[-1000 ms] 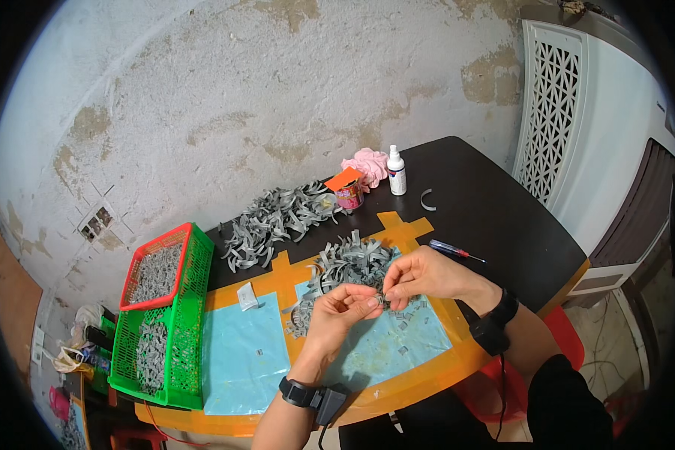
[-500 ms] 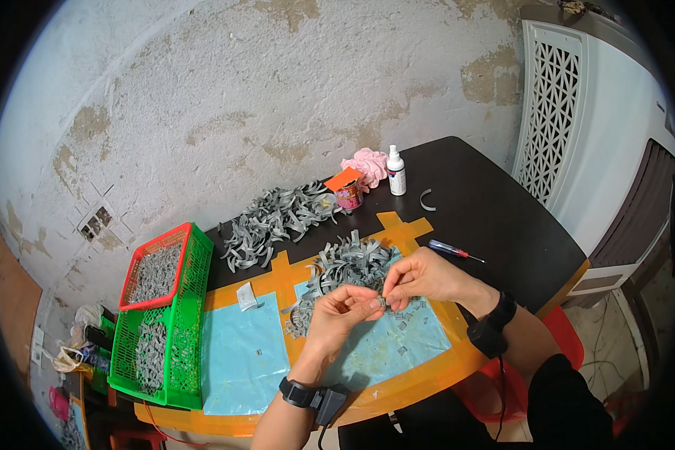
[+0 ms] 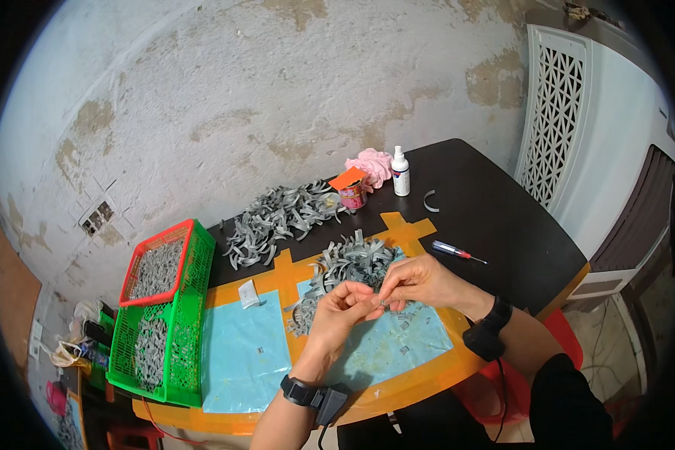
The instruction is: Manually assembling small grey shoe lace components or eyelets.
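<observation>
baskets point(image 3: 190, 337) left of strips point(image 3: 356, 259), screwdriver point(image 3: 451, 249) right, bottle point(image 3: 401, 178) behind

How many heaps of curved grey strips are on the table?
2: a back heap left of the tin, and a front heap just beyond the left hand; the right hand may hide part of it.

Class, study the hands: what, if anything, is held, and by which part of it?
It cannot be told: the left hand and right hand have their fingers close together, hiding anything pinched there.
</observation>
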Demonstrator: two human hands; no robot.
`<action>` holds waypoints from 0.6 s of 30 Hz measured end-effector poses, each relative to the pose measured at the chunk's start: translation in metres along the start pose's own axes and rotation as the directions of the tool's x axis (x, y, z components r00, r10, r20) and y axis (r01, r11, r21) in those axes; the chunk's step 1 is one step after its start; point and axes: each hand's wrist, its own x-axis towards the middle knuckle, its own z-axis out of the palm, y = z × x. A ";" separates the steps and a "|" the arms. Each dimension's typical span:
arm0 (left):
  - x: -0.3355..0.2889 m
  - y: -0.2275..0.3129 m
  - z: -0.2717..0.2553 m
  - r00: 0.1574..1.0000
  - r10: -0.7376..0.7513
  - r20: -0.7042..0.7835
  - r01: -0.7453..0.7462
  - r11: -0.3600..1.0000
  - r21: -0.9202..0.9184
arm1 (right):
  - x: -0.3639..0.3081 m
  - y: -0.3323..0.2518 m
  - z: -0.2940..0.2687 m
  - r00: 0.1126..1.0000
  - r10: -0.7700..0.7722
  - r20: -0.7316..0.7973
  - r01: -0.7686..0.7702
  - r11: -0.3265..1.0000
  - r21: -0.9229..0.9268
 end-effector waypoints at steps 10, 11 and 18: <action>0.001 0.004 -0.006 1.000 -0.008 0.009 0.009 0.993 -0.116 | 0.003 0.000 0.002 0.992 -0.121 0.046 0.120 0.993 0.020; 0.002 0.005 -0.007 1.000 -0.003 0.007 0.004 0.991 -0.137 | 0.003 0.001 0.001 0.992 -0.119 0.045 0.116 0.990 0.075; 0.003 0.002 -0.010 0.995 0.097 0.008 -0.098 0.995 0.019 | 0.000 -0.009 -0.002 0.994 -0.054 0.098 0.056 0.998 -0.021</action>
